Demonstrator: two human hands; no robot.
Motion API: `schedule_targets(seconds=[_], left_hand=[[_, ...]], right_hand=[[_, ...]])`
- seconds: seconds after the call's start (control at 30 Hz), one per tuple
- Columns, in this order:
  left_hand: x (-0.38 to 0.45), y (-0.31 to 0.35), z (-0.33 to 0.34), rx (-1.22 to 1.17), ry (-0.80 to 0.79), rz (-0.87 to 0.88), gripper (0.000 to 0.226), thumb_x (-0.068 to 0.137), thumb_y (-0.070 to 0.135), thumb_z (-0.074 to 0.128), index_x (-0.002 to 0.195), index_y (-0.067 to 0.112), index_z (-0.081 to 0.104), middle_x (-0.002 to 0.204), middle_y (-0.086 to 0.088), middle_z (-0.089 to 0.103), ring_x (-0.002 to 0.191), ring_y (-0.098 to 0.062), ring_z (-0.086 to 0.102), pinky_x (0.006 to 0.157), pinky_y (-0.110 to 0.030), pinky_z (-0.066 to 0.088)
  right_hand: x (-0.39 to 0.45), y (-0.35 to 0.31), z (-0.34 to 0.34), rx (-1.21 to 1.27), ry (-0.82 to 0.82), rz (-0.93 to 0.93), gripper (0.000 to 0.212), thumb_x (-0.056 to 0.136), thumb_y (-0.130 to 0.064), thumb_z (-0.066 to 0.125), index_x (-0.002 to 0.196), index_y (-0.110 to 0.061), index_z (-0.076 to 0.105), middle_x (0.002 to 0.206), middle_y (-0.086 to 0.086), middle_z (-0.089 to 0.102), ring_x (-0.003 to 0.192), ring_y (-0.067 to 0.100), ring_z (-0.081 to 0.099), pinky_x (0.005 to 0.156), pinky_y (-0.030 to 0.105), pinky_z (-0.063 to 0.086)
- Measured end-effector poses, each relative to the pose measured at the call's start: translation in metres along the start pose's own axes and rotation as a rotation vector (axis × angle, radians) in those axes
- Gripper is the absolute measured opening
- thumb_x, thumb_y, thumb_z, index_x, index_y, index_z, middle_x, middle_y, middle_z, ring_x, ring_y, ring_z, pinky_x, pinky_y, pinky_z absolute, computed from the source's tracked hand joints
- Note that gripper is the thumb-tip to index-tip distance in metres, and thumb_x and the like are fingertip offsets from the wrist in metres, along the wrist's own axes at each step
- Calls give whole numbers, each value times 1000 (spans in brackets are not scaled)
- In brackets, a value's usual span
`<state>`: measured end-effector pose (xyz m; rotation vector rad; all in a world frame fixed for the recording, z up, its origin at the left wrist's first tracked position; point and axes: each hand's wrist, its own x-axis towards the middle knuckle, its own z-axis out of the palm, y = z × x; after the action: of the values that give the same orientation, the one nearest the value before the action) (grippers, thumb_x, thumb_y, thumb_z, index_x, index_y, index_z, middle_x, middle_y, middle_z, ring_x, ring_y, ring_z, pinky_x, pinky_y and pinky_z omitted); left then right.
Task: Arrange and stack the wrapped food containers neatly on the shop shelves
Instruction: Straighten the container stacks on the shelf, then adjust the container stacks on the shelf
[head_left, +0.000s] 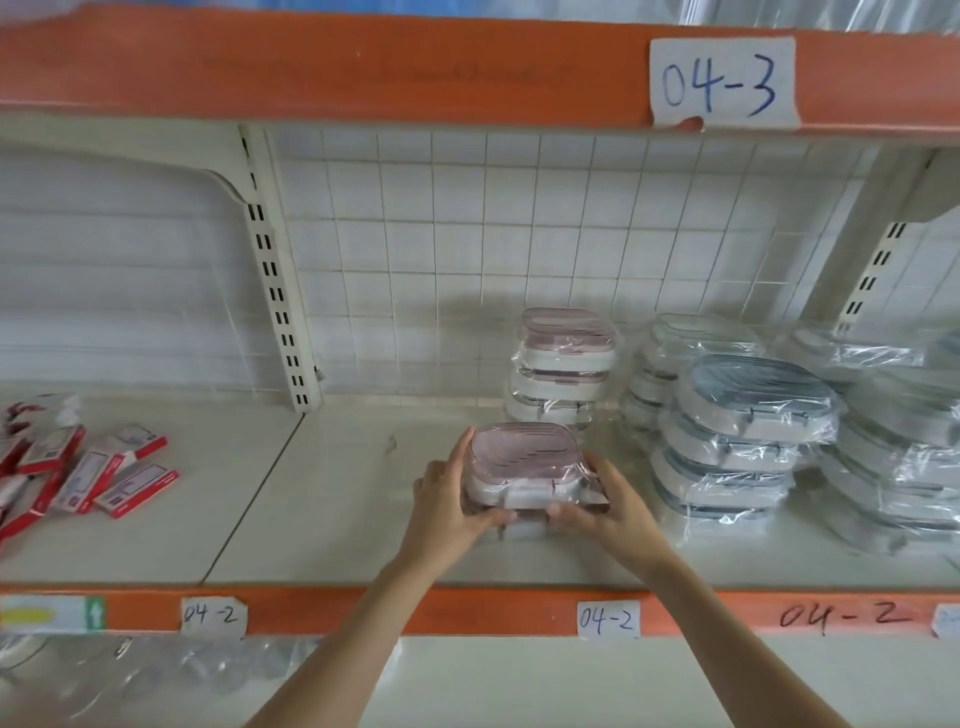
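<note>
Both hands hold a wrapped pink-lidded container (524, 465) low over the shelf (332, 519), near its front edge. The left hand (449, 501) grips its 9 o'clock side, fingers (464, 452) straight along the side, thumb tucked under the front. The right hand (605, 506) clasps the 3 o'clock side likewise. At 12 o'clock stands a pink-lidded stack (563, 364); at 3 o'clock, blue-lidded stacks (737, 436). Red boxes (98, 473) lie at 9 o'clock.

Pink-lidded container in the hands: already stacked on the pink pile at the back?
No: both hands hold the pink-lidded container in front of the pink stack, apart from it.
</note>
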<state>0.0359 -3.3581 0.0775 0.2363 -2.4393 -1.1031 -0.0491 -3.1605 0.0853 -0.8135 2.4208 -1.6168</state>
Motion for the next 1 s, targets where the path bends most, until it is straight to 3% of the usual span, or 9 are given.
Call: schedule_targets(seconds=[0.17, 0.23, 0.3, 0.4, 0.5, 0.63, 0.8, 1.0], left_hand=[[26, 19, 21, -1, -135, 0, 109, 65, 38, 84, 151, 21, 18, 125, -12, 55, 118, -27, 51, 102, -40, 39], [32, 26, 30, -30, -165, 18, 109, 64, 37, 85, 150, 20, 21, 128, -12, 55, 119, -27, 53, 102, -41, 40], [38, 29, 34, -38, -185, 32, 109, 63, 35, 87, 150, 21, 23, 129, -10, 56, 119, -26, 54, 101, -39, 42], [42, 28, 34, -47, -213, 28, 110, 61, 31, 89, 149, 28, 24, 130, -3, 57, 113, -19, 58, 96, -29, 44], [42, 31, 31, -53, -247, 12, 110, 61, 31, 88, 149, 32, 23, 127, 5, 57, 88, -5, 58, 78, -13, 40], [41, 36, 27, -8, -277, -1, 108, 66, 29, 86, 150, 29, 19, 131, -1, 57, 103, -17, 60, 88, -24, 45], [43, 38, 12, 204, -373, 62, 98, 80, 31, 75, 152, 24, 8, 130, -6, 57, 109, -25, 60, 81, -22, 40], [48, 58, -3, 469, -403, 82, 78, 85, 34, 68, 147, 14, 25, 136, -13, 51, 122, -27, 52, 94, -32, 44]], right_hand=[[-2, -15, -14, -469, 266, -124, 86, 70, -39, 81, 141, -16, 38, 138, 2, 36, 127, 18, 35, 102, 29, 35], [0, -22, -21, -681, 236, -156, 78, 76, -39, 76, 142, -18, 40, 141, 3, 36, 128, 25, 32, 105, 37, 34], [3, -26, -25, -827, 129, -158, 66, 83, -39, 68, 140, -18, 42, 141, 2, 38, 129, 26, 34, 107, 36, 31], [8, -31, -27, -878, 45, -126, 61, 88, -34, 63, 141, -15, 40, 144, 0, 37, 133, 21, 32, 109, 33, 28], [10, -34, -26, -862, 49, -127, 59, 88, -29, 63, 140, -13, 40, 146, 0, 36, 136, 19, 30, 109, 29, 27], [7, -35, -27, -904, 26, -116, 61, 90, -31, 60, 142, -14, 35, 148, -1, 32, 139, 17, 25, 111, 28, 24], [8, -46, -28, -1122, -23, -117, 56, 92, -42, 53, 138, -16, 35, 142, 1, 38, 131, 22, 33, 105, 36, 29], [10, -60, -23, -1180, -40, -237, 56, 90, -42, 55, 134, -15, 35, 137, 4, 40, 128, 23, 36, 101, 36, 30]])
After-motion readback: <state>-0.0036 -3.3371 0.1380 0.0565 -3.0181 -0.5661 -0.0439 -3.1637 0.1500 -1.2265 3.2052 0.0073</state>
